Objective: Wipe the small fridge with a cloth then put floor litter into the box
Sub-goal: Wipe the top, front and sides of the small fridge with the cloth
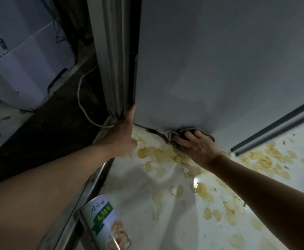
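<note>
**Cloth pressed low on the fridge side, other hand bracing the corner**

The right hand point(195, 143) has its fingers curled over a bunched grey cloth point(172, 134), pressing it against the very bottom of the small fridge point(210, 69), right where the pale side panel meets the surface underneath. Part of the cloth pokes out to the left of the fingers and a strip of it shows behind them along the fridge's lower edge.

The left hand point(124, 130) is flat and relaxed, fingers straight, laid against the fridge's front corner beside the ribbed door seal point(111, 69); it holds nothing.

The fridge stands on a white surface point(147, 186) blotched with yellowish-brown stains point(158, 154), which spread from just under both hands out to the right. A dark metal strip point(273, 127) runs diagonally at the right. A white cable point(82, 98) loops down past the seal on the left. Near the bottom edge, a printed packet with a green label point(104, 221) rests against a metal rail point(86, 192). Far left stands another white appliance point(21, 60).
</note>
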Tool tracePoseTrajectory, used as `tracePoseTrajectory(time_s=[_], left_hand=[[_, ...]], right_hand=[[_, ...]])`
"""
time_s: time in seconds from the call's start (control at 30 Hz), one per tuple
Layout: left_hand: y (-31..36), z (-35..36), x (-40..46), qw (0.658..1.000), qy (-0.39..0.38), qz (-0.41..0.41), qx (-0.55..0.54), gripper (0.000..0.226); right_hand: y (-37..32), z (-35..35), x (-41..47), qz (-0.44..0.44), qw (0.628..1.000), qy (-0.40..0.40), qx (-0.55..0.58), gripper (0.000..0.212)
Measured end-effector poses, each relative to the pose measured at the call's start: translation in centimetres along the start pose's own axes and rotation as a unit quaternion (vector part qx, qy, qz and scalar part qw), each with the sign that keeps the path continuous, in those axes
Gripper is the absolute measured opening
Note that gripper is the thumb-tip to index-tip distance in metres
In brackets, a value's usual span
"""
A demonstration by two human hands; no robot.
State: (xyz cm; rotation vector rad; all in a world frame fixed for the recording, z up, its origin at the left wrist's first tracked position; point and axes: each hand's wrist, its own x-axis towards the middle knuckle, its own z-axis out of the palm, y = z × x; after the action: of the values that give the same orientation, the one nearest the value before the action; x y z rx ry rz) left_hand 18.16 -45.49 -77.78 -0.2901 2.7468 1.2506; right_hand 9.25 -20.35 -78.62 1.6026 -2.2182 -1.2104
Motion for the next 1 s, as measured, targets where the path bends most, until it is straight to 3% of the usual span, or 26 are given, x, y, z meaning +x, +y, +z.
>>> tracePoseTrajectory(time_s=[0.1, 0.27, 0.37, 0.47, 0.6, 0.7, 0.8, 1.0], left_hand=[[0.7, 1.1, 0.0, 0.999, 0.015, -0.014, 0.025, 0.108], [1.7, 2.3, -0.6, 0.998, -0.001, -0.043, 0.041, 0.105], [3.3, 3.4, -1.0, 0.997, 0.041, -0.028, 0.056, 0.101], [6.0, 5.1, -1.7, 0.992, 0.100, 0.029, 0.068, 0.092], [10.7, 6.7, -1.9, 0.951, 0.150, 0.210, 0.172, 0.078], [13.6, 7.2, -1.6, 0.923, 0.132, 0.275, 0.236, 0.079], [15.2, 7.9, -1.1, 0.923, 0.094, 0.263, 0.264, 0.085], [16.3, 8.6, -1.4, 0.925, 0.067, 0.235, 0.292, 0.085]], right_hand=[[0.5, 1.3, -2.5, 0.028, 0.999, 0.024, 0.003, 0.064], [1.2, 3.5, -6.5, 0.055, 0.997, -0.021, 0.046, 0.055], [1.5, 5.3, -9.2, 0.057, 0.995, -0.060, 0.048, 0.064], [1.6, 6.3, -10.1, 0.065, 0.995, -0.059, 0.056, 0.066], [2.1, 6.0, -11.6, 0.083, 0.992, -0.061, 0.072, 0.055], [2.9, 5.3, -13.5, 0.133, 0.987, -0.056, 0.076, 0.044], [3.9, 4.3, -14.8, 0.169, 0.981, -0.051, 0.076, 0.052], [6.0, 0.5, -16.3, 0.312, 0.942, 0.054, 0.114, 0.036]])
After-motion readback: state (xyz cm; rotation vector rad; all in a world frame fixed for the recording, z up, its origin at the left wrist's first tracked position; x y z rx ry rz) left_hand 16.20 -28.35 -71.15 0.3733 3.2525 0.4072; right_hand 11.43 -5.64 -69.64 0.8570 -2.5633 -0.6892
